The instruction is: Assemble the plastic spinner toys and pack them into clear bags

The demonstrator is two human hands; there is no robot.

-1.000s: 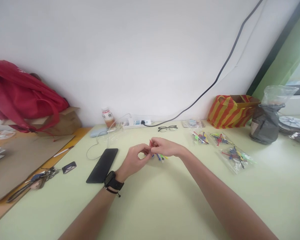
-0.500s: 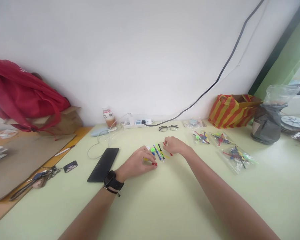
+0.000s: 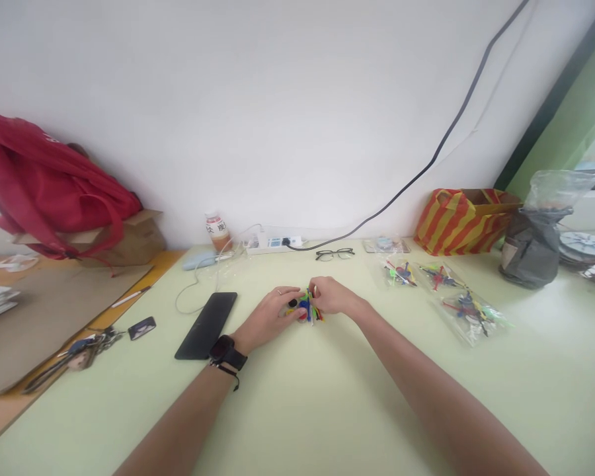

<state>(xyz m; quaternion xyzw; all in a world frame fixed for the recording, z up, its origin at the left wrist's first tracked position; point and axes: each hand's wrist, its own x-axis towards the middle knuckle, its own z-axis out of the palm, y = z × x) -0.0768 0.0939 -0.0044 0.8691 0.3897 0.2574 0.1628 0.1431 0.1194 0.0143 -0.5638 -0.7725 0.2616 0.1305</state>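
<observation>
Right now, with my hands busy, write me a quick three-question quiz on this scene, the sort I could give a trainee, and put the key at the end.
1. Multiple choice: what is at the left hand and right hand?
A) a bunch of metal keys
B) small multicoloured plastic pieces
C) a red fabric bag
2. True or false: the black-framed eyeglasses lie nearer the white wall than the right hand does.
3. Fill in the blank: seen from the person's side, the dark grey bag stands to the ____ of the red-and-yellow striped bag.

Key: 1 B; 2 true; 3 right.
</observation>
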